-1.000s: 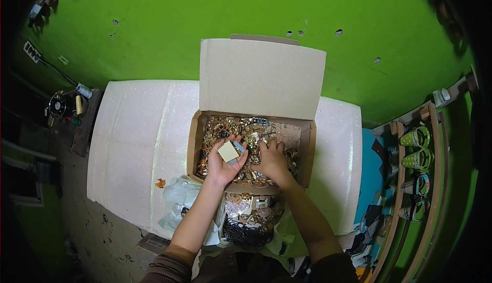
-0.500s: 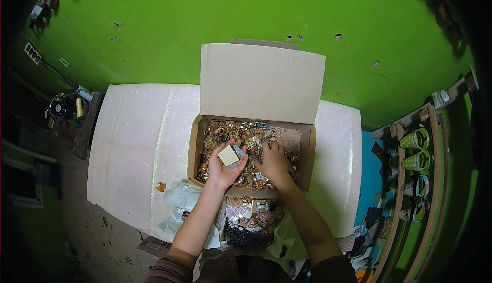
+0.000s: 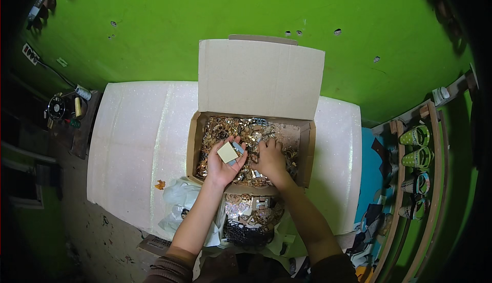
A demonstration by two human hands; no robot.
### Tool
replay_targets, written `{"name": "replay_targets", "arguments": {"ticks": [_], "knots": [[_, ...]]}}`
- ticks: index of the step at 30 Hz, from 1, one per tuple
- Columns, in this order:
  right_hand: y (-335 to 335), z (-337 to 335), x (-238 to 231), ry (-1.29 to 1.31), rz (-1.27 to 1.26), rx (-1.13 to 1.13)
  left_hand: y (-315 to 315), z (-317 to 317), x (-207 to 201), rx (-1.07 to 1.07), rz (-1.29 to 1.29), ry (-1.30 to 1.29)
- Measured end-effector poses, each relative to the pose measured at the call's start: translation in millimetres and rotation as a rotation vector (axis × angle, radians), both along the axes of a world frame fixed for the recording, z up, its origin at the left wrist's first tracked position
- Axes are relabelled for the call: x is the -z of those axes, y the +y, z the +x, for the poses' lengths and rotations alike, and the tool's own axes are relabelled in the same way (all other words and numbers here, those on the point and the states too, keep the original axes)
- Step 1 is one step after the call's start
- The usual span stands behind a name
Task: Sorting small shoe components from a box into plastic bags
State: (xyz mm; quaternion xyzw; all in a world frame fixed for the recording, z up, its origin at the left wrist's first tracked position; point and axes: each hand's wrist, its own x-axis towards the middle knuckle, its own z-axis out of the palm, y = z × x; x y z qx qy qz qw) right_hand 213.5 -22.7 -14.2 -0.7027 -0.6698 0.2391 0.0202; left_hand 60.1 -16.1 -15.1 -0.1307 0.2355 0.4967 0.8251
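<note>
An open cardboard box (image 3: 193, 147) with its lid raised stands on a white sparkly table (image 3: 133, 139); it is filled with several gold and silver metal ornaments (image 3: 228, 126). My left hand (image 3: 223, 162) lies palm up over the box, holding a small pale square piece (image 3: 227, 152) with a bluish piece beside it. My right hand (image 3: 269, 157) is palm down in the box, its fingers spread on the ornaments. Whether it grips one is hidden.
A bag of more shiny ornaments (image 3: 251, 214) sits below the box near my lap, with crumpled clear plastic (image 3: 179, 201) to its left. Green wall (image 3: 154, 21) behind. A shoe rack with green shoes (image 3: 417, 155) stands at right. A small shelf with thread spools (image 3: 66, 108) is at left.
My right hand has shifted slightly among the ornaments. My left hand keeps the pale square piece at nearly the same spot.
</note>
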Motion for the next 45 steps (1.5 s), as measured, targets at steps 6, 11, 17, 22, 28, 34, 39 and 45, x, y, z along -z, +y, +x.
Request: {"name": "replay_targets", "arguments": {"ticks": [6, 11, 17, 22, 28, 34, 39, 45], "knots": [[-3, 1, -4, 0.019, 0.033, 0.008, 1, 1, 0, 0.004, -0.008, 0.006], [-3, 10, 1, 0.13, 0.124, -0.032, 0, 0, 0, 0.004, -0.011, 0.027], [0, 22, -1, 0.295, 0.216, 0.001, 0, 1, -4, -0.006, -0.007, 0.059], [9, 41, -10, 0.472, 0.275, -0.015, 1, 3, -2, 0.012, -0.015, 0.072], [14, 24, -67, 0.75, 0.099, -0.02, -2, 10, -6, 0.079, -0.054, 0.145], [16, -2, -69, 0.755, 0.233, -0.152, -4, 23, -22, 0.185, -0.15, 0.213], [6, -28, -69, 0.549, 0.295, -0.143, -7, 21, -9, 0.146, -0.138, 0.091], [-8, -39, -86, 0.484, 0.302, -0.224, -7, 17, -5, 0.06, 0.012, -0.149]]}}
